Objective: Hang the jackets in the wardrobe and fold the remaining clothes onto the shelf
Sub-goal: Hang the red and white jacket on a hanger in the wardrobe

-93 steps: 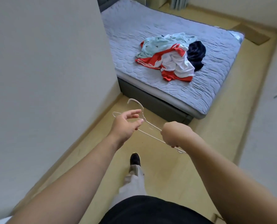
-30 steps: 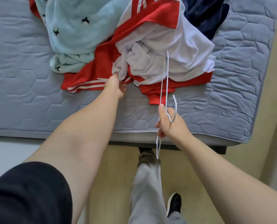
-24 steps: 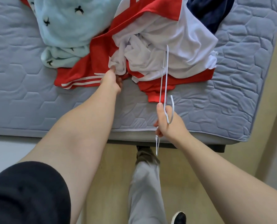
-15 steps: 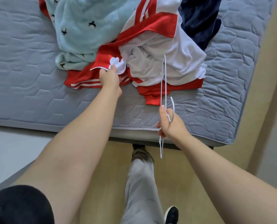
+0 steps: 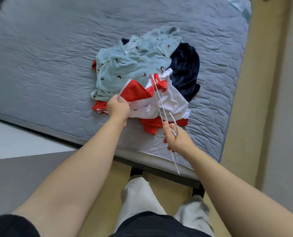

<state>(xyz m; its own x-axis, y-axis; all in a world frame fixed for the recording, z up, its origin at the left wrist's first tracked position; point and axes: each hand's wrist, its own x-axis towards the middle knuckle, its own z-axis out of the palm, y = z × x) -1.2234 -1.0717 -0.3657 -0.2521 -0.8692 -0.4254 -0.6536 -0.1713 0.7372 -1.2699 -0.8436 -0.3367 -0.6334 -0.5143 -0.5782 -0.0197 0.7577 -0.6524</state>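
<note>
Though partly underneath, navy garment [image 5: 185,71].

Navy garment [image 5: 185,71] lies half buried (under the pale-blue top [image 5: 133,65]); bed [image 5: 39,48] cropped above.

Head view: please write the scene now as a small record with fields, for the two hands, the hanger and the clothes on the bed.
left hand: grips an edge of the red and white jacket
right hand: holds the white hanger near its hook, one end over the jacket
pile: jacket, light blue garment and dark navy garment heaped together
surface: grey quilted mattress
hanging: jacket not yet on hanger
</note>
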